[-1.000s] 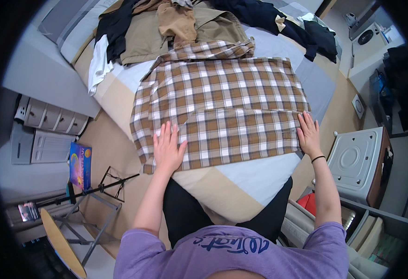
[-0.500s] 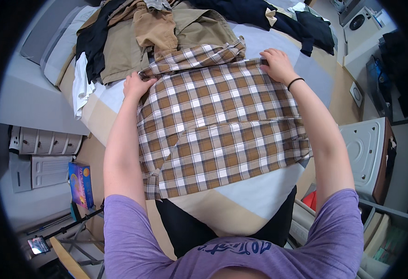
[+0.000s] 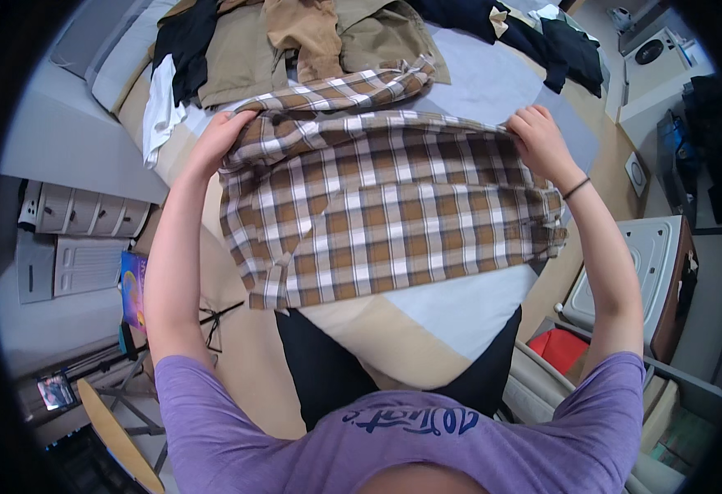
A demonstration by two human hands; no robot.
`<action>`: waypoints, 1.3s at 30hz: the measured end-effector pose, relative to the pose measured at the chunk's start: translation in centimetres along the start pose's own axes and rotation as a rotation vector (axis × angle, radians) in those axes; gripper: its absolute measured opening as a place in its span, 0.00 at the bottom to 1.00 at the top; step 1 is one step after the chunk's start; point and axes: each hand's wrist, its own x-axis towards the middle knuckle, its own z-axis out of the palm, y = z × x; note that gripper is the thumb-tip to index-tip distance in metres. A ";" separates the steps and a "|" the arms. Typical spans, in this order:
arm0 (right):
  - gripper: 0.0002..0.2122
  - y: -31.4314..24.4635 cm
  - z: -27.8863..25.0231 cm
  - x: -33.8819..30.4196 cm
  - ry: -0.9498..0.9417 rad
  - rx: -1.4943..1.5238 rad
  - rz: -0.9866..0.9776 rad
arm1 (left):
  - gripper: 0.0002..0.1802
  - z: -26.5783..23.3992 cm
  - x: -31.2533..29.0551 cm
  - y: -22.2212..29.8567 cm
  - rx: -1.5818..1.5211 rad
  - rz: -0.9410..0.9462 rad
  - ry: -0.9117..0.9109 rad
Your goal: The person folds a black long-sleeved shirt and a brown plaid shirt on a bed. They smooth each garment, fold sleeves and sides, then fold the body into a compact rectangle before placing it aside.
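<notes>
Both your left hand (image 3: 219, 142) and right hand (image 3: 540, 140) clamp fingers on the shirt (image 3: 386, 222) at its raised edge's ends, apt holds for seemingly light, soft cloth.

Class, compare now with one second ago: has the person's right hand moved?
Yes. The right hand has moved forward, farther from the bed's near end, and now holds the plaid garment.

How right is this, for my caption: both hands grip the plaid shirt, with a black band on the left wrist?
One slip: the head view shows the black band on the right wrist. The left hand and right hand do grip the plaid shirt.
</notes>
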 end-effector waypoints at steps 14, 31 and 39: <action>0.17 -6.2 1.6 -6.5 -0.076 0.324 0.260 | 0.13 10.1 -14.4 -5.1 0.736 0.535 0.629; 0.13 -4.7 -0.8 5.7 0.649 0.152 0.201 | 0.09 16.6 -17.9 -6.2 0.476 0.699 0.313; 0.13 -4.5 -7.4 -9.7 -0.127 1.010 0.648 | 0.07 14.5 -19.4 -8.2 0.476 0.812 -0.136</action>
